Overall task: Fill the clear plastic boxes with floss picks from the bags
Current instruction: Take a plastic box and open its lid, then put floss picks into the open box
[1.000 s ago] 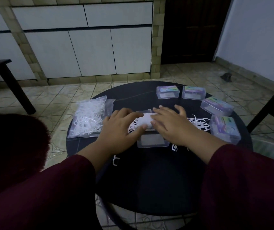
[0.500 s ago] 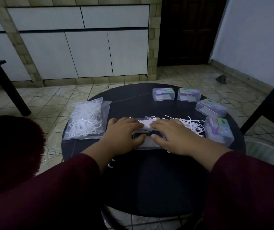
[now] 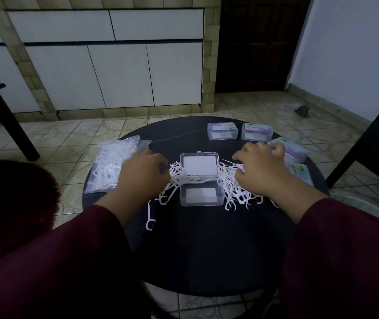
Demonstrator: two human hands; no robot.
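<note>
So the open clear box [image 3: 201,197] sits mid-table, lid [image 3: 199,165] flipped back on the far side, looks empty inside. Loose floss picks [image 3: 232,187] are piled on both flanks, more on the right. Right hand [image 3: 259,169] is curled down onto the right heap, seems to be gathering picks; left hand [image 3: 143,173] is curled at the left heap, can't tell if it's actually got any. Box lies between both hands, long axis left-right. Bag [image 3: 110,165] far left, closed boxes [image 3: 223,131] far right.
</note>
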